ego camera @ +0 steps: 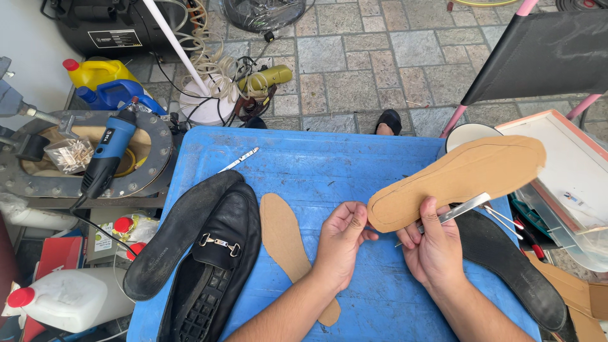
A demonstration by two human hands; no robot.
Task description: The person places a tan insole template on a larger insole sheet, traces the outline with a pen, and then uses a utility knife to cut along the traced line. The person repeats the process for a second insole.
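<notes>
Worktop (304,164): blue plastic surface, scuffed, set over a paved floor and serving as the bench for shoe parts. Black folding chair (544,54) stands beyond its far right corner.

Black loafer (215,266) with a metal bit lies on the left of the worktop, sole tread showing at the near end. A black sole (174,234) lies against its left side, partly beneath it, so the two parts stay paired. A second black sole (506,259) lies at the right, under the person's right forearm and hand.

Tan insole board (459,180), the piece in hand, is held raised above the worktop's right half, tilted, heel end toward the person. A traced outline shows just inside its edge. Holding it aloft leaves the edge free on both sides.

Second tan insole piece (285,237), already cut to shape, lies flat on the worktop beside the loafer, partly under the left forearm.

Blue rotary tool (107,155) rests on a round metal plate off the left edge, within reach.

Right hand (434,250): closed around metal scissors (465,208), whose blades point away to the right, alongside the board's lower edge.

Left hand (342,237): thumb and fingers pinched on the board's heel end, steadying it.
</notes>
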